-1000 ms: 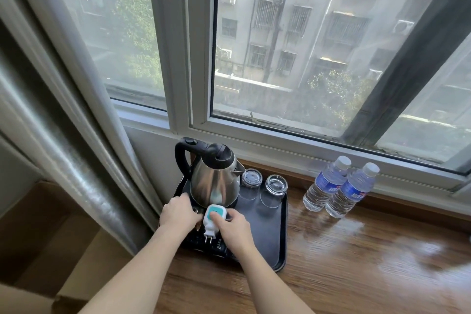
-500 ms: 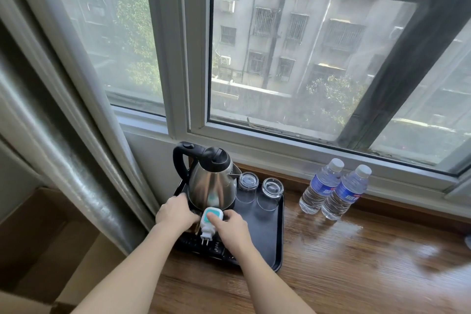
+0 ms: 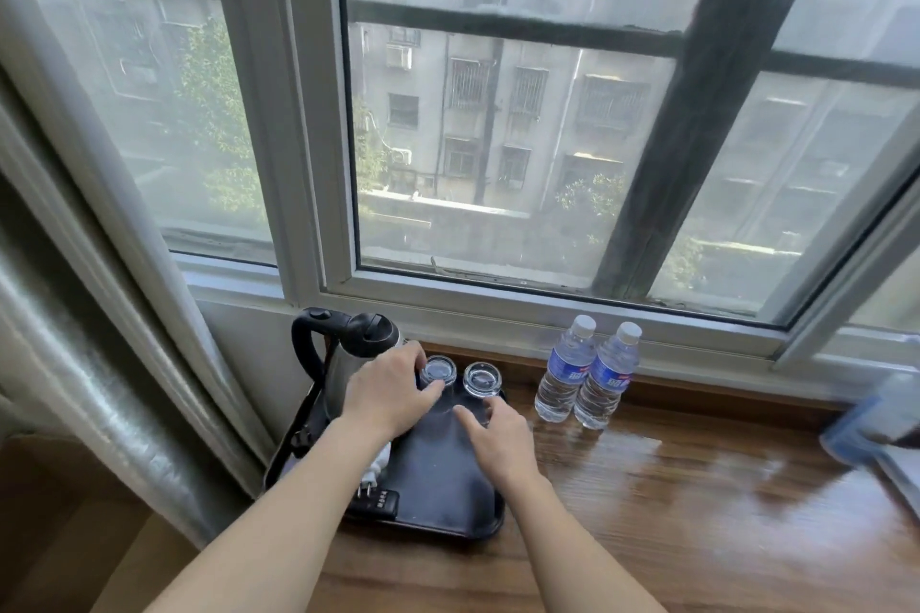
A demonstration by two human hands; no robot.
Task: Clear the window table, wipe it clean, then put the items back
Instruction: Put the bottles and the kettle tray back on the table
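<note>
Wooden counter (image 3: 647,513), lower half of frame, glossy w/ window glare.

- Tray (image 3: 448,478), black plastic, x1, lower centre. Stiff, light when bare, likely heavy loaded; take by opposite rims, keep level.
- Plug adapter (image 3: 381,455), white, x1, on tray's near-left, mostly hidden under left forearm. Light, hard.
- Right hand (image 3: 498,438), over tray, fingers relaxed and spread, grasping nothing, tips just short of right glass.
- Left hand (image 3: 388,393), fingers curled round left glass.
- Glasses, x2, upside down at tray's far edge: left glass (image 3: 438,371), right glass (image 3: 482,378). Fragile, smooth, prob. slippery; hold round the wall, not the rim.
- Kettle (image 3: 348,353), steel w/ black handle, x1, tray's far-left. Rigid; weight depends on fill, can't tell. Lift by handle.
- Water bottles (image 3: 587,383), x2, clear, blue labels, capped, side by side right of tray near sill. Look full: moderately heavy, walls give; grip mid-body.
- Blue item, right edge: too blurred to ID.
</note>
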